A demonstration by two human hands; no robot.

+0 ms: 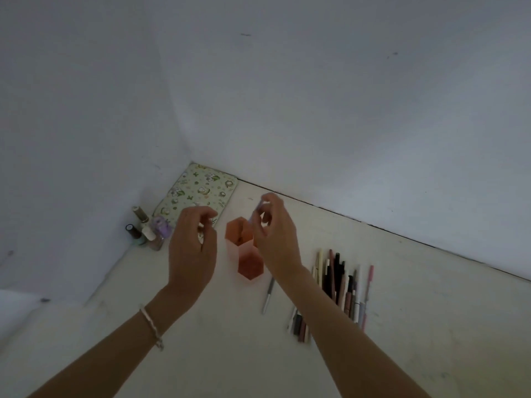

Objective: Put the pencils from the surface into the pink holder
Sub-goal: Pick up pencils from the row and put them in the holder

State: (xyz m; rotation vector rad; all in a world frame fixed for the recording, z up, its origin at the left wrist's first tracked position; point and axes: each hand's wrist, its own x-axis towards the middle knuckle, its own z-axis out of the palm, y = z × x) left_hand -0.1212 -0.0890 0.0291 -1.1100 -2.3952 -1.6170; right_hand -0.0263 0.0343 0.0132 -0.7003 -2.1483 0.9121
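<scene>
We find the pink holder point(244, 248) standing on the pale surface point(201, 340) between our two hands, its hexagonal cups open upward. Our right hand point(274, 234) hovers directly over it, thumb and forefinger pinched on a thin pale pencil point(256, 215) whose lower end points into the back cup. Our left hand point(192, 245) hangs just left of the holder, fingers curled around a slim dark stick point(202, 245). More pencils point(339, 280) lie bunched to the right, partly under our right forearm, and one grey pencil point(268, 295) lies alone near the holder. No writing is legible anywhere. Both wrists are raised, palms turned down.
</scene>
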